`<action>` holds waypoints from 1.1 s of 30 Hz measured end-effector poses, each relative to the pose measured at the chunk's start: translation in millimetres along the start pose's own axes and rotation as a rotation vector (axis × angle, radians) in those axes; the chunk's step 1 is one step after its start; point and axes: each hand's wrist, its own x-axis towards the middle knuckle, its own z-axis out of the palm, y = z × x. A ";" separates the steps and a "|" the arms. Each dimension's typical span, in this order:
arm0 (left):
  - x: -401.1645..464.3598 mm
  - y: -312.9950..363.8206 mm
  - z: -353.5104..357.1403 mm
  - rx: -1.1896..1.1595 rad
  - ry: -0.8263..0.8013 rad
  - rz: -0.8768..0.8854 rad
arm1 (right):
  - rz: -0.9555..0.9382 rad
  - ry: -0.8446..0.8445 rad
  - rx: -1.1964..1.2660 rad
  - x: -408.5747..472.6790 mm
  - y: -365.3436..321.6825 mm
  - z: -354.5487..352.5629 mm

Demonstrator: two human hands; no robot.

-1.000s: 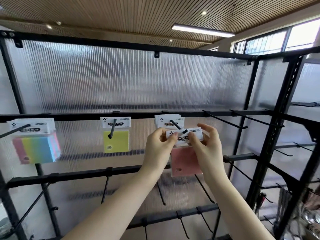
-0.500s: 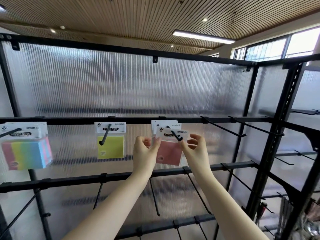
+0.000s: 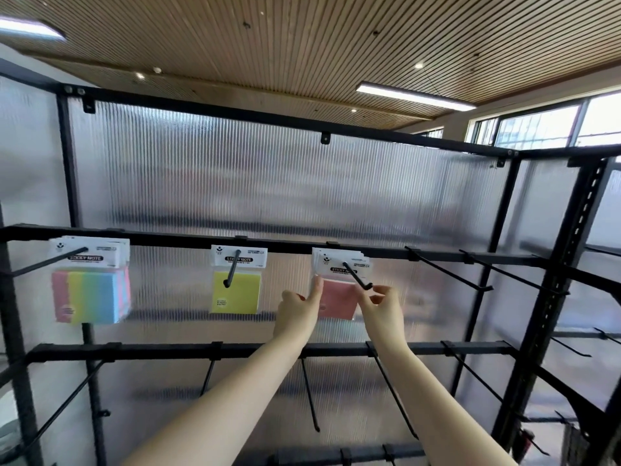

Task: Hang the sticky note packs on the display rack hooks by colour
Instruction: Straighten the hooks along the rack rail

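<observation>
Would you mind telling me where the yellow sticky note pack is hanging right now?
The yellow pack hangs on the top rail's middle hook, between the multicolour packs at left and the pink packs at right.

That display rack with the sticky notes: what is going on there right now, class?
A person is stocking the rack by colour. The pink packs hang on the third hook of the top rail. The left hand touches the front pack's left edge with a raised finger; the right hand hovers by the hook's tip. The yellow pack and multicolour packs hang to the left.
</observation>
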 end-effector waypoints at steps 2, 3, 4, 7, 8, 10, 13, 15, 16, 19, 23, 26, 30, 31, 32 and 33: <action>-4.2 -9.0 -3.0 0.005 -0.016 -0.007 | 0.037 -0.038 -0.047 -7.9 8.8 -0.4; -7.0 -15.6 -5.3 0.007 -0.029 -0.019 | 0.063 -0.064 -0.079 -12.8 15.7 -0.6; -10.0 -23.1 -7.4 0.002 -0.050 -0.034 | 0.090 -0.089 -0.110 -17.5 24.1 -0.9; -23.3 -42.5 -15.5 0.048 -0.173 -0.050 | 0.161 -0.177 -0.189 -33.1 43.7 -2.6; -28.2 -47.3 -19.1 0.094 -0.217 -0.042 | 0.167 -0.208 -0.217 -38.9 46.9 -2.5; -36.1 -55.8 -27.4 0.200 -0.276 0.001 | 0.136 -0.248 -0.273 -50.4 48.6 -1.2; -48.3 -64.9 -46.7 0.343 -0.324 0.063 | 0.055 -0.264 -0.312 -65.9 43.4 6.2; -56.6 -70.1 -63.8 0.441 -0.344 0.114 | 0.015 -0.273 -0.326 -76.7 37.9 15.6; -60.3 -72.4 -73.4 0.482 -0.339 0.138 | -0.006 -0.282 -0.332 -82.7 35.1 21.3; -69.6 -79.6 -105.9 0.558 -0.288 0.194 | -0.086 -0.332 -0.338 -102.7 22.7 44.0; -83.3 -95.1 -158.5 0.579 -0.190 0.175 | -0.192 -0.389 -0.330 -132.1 0.1 87.8; -94.9 -109.7 -206.8 0.635 -0.111 0.153 | -0.273 -0.461 -0.302 -160.7 -23.8 129.1; -115.5 -122.0 -267.2 0.643 -0.106 0.094 | -0.360 -0.542 -0.262 -205.0 -57.4 178.8; -121.7 -125.7 -283.2 0.649 -0.096 0.088 | -0.370 -0.561 -0.247 -218.2 -65.0 189.9; -128.1 -130.6 -299.1 0.649 -0.088 0.074 | -0.376 -0.578 -0.231 -231.7 -71.7 201.1; -134.1 -136.9 -314.9 0.647 -0.084 0.059 | -0.379 -0.595 -0.222 -245.4 -77.6 211.1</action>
